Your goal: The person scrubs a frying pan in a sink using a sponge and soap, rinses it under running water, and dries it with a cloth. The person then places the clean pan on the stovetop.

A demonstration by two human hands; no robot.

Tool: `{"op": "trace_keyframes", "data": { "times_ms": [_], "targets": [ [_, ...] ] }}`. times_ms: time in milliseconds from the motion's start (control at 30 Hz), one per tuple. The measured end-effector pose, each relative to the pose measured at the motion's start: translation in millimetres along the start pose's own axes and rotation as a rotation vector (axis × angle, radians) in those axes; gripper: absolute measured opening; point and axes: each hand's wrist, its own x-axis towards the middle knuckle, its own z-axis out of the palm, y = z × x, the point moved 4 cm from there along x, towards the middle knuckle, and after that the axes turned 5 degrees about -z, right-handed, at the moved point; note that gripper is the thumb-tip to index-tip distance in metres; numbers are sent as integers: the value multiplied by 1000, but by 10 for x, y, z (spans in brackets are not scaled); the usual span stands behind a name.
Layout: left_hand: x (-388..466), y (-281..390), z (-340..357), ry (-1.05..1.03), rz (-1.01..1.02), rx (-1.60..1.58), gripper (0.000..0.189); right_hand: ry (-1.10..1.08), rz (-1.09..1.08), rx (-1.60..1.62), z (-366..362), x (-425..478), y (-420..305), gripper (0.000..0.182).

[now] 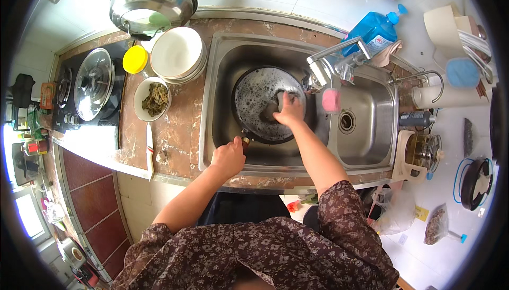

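A dark frying pan (250, 109) holding foamy, soapy water lies in the larger basin of a steel double sink (222, 162). My left hand (228, 158) is closed round the pan's handle (245, 142) at the near left of the basin. Inside the pan, towards its right side, my right hand (289, 109) presses a greyish scrubbing pad or cloth (281, 98), partly hidden by the fingers and foam, with its fingers spread over it. The chrome faucet (318, 69) reaches over the basin just beyond the pan's right rim.
Left of the sink are stacked white bowls (177, 53), a yellow-lidded jar (135, 59), a bowl of dark greens (153, 101) and a knife (150, 150) by the counter's edge. A pink sponge (331, 100) sits at the sink divider; a blue soap bottle (372, 31) stands behind the faucet.
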Motion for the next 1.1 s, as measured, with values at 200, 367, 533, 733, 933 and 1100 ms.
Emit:
{"op": "trace_keyframes", "data": {
  "times_ms": [200,367,533,733,933,1100],
  "targets": [
    [-110,244,-250,-108,-79,-28,57,-209,-148,-224,168,14,-229,75],
    [-114,304,-360,-115,-100,-66,63,67,117,97,181,424,117,51],
    [-129,318,-325,-145,-119,-84,66,110,-89,300,-170,343,72,47],
    [-131,273,-221,-111,-116,-104,67,329,-296,638,-483,98,-124,52],
    [-165,223,-138,-113,-145,-103,68,-8,-24,1427,-245,59,-173,57],
    [-197,91,-50,-42,-140,-66,72,84,-61,924,54,215,-38,57]
  ]
}}
